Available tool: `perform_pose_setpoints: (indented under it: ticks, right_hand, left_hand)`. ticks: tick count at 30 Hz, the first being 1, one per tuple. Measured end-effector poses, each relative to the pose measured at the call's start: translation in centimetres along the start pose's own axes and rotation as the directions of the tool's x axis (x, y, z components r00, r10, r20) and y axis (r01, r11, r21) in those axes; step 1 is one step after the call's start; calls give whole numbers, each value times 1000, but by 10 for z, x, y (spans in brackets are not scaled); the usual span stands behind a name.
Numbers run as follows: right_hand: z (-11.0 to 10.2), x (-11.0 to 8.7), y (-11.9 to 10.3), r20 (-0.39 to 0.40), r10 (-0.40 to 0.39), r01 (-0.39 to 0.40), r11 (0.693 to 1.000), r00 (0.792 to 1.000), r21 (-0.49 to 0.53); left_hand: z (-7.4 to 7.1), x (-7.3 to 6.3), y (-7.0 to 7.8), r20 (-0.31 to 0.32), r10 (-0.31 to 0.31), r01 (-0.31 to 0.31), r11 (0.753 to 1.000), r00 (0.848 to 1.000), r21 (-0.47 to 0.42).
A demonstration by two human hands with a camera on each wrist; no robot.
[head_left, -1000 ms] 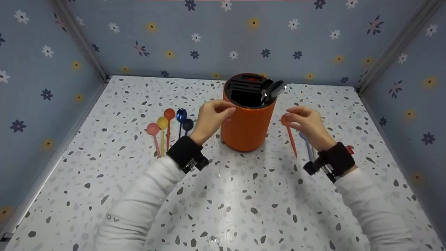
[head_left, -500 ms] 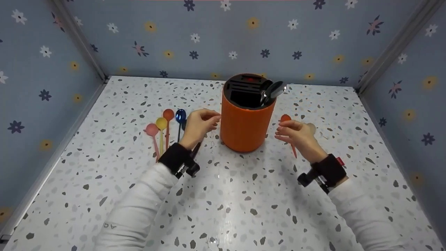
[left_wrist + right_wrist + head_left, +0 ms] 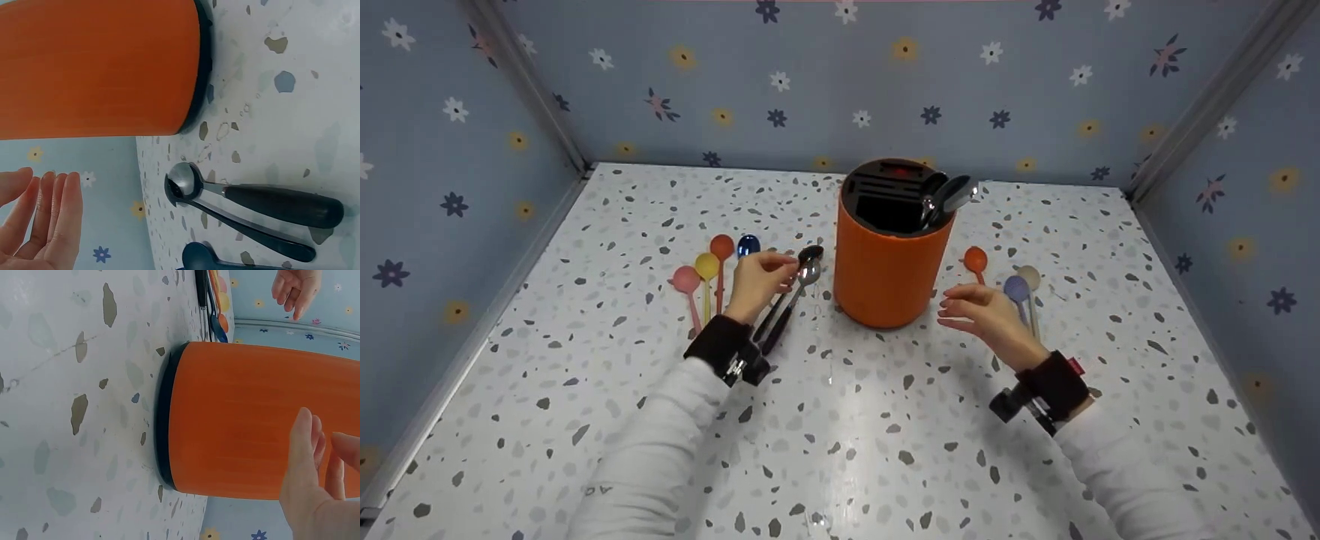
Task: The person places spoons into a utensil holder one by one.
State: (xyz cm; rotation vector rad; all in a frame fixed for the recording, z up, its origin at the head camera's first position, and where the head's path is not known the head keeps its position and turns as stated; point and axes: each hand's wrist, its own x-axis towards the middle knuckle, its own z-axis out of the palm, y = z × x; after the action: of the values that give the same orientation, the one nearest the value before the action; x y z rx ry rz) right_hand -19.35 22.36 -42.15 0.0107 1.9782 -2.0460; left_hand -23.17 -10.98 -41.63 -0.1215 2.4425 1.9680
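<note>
My left hand (image 3: 761, 283) hovers left of the orange utensil holder (image 3: 889, 277), fingers loosely bent and holding nothing. Just right of it lie a silver spoon with a black handle (image 3: 809, 271) and a black spoon (image 3: 811, 253), side by side on the table. In the left wrist view a dark blue spoon (image 3: 198, 257) shows beside them; the head view hides it behind the hand. To the holder's right, my right hand (image 3: 986, 319) is raised with relaxed fingers and nothing in them. Near it lie an orange spoon (image 3: 975, 259), a purple spoon (image 3: 1016, 289) and a beige spoon (image 3: 1029, 277).
Several metal and black utensils (image 3: 956, 193) stick out of the holder's slotted black top. Farther left are a pink spoon (image 3: 687, 280), a yellow spoon (image 3: 706, 265), a red spoon (image 3: 722, 247) and a shiny blue spoon (image 3: 748, 245). Flowered panels (image 3: 840, 82) enclose the speckled table (image 3: 870, 442).
My left hand has drawn away from the holder's rim, leftward and nearer me, uncovering the black and silver spoons. My right hand has come back from the orange spoon, exposing the purple and beige ones.
</note>
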Motion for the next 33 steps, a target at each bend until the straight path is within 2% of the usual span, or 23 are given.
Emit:
perform_pose_setpoints:
  ticks: [6, 12, 14, 16, 19, 20, 23, 26, 27, 28, 30, 33]
  right_hand:
    - [3, 0, 14, 12, 35, -36, 999, 999, 10]
    - [5, -2, 24, 70, 40, -42, 998, 997, 35]
    - [4, -2, 26, 87, 40, -43, 999, 995, 27]
    - [4, -3, 28, 96, 42, -44, 999, 995, 21]
    - [4, -4, 31, 104, 46, -48, 999, 994, 16]
    - [4, -4, 31, 108, 47, -49, 999, 993, 14]
    - [4, -5, 33, 117, 59, -59, 998, 991, -6]
    - [5, -7, 33, 139, 61, -58, 998, 988, -27]
    - [4, -7, 33, 146, 61, -57, 998, 987, -33]
    - [4, -7, 34, 156, 60, -55, 998, 986, -38]
    - [4, -8, 35, 168, 59, -53, 998, 984, -43]
    - [5, -8, 37, 168, 60, -55, 998, 984, -36]
  left_hand:
    - [-6, 5, -15, -18, -38, 39, 998, 999, 48]
    - [-6, 11, -24, -36, -50, 54, 994, 998, 98]
    - [-4, 14, -26, -44, -55, 60, 991, 998, 123]
    - [-2, 18, -29, -57, -59, 68, 981, 997, 184]
    - [0, 32, -43, -68, -28, 46, 957, 997, 285]
    - [0, 44, -60, -66, 36, -15, 957, 997, 291]
    - [3, 54, -73, -54, 105, -79, 929, 993, 361]
    - [8, 49, -69, -50, 154, -118, 897, 987, 426]
    - [11, 40, -55, -53, 109, -72, 882, 993, 467]
    - [13, 37, -52, -55, 104, -65, 875, 993, 480]
    - [16, 35, -49, -63, 95, -52, 870, 993, 490]
    - [18, 35, -50, -66, 67, -27, 876, 996, 481]
